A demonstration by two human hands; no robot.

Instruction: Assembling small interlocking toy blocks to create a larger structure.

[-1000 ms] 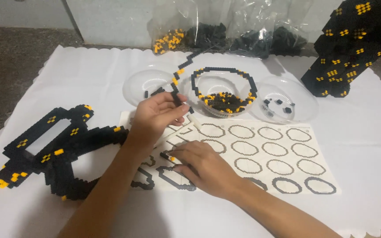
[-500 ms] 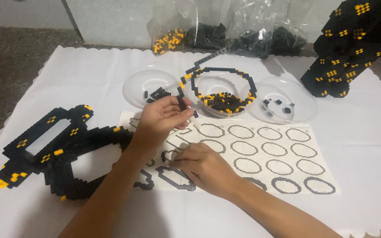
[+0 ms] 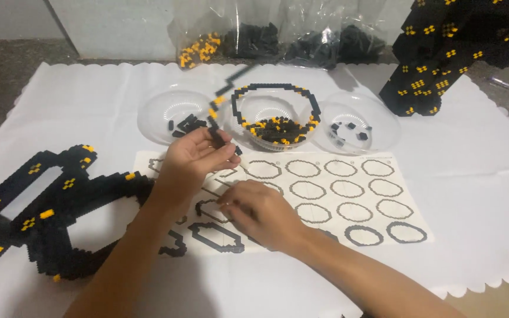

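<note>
Left hand (image 3: 192, 158) at centre frame, fingers pressed together in a pinch grip on the lower end of a thin black-and-yellow brick strip (image 3: 222, 103) that runs up and slightly right, ending above the bowls. Right hand (image 3: 260, 212) just below it, palm down on the paper template sheet (image 3: 349, 194), fingertips curled close together at a small black brick outline (image 3: 210, 207); it looks like it's pinching a piece there, but the fingers hide it, so I can't tell for sure. The sheet is printed with rows of oval outlines; a finished black brick ring (image 3: 216, 237) lies on its lower left part. Three clear bowls sit in a row above the sheet: left bowl (image 3: 160, 115) with a few black pieces, middle bowl (image 3: 275, 118) with mixed black and yellow pieces and a brick ring standing on it, right bowl (image 3: 378, 126) with a few dark pieces. Large black-and-yellow brick frame (image 3: 48, 206) at the left edge, another tall brick structure (image 3: 443, 53) upper right. Bags of bricks (image 3: 266, 38) along the top. All on a white cloth (image 3: 89, 88) over the table.
</note>
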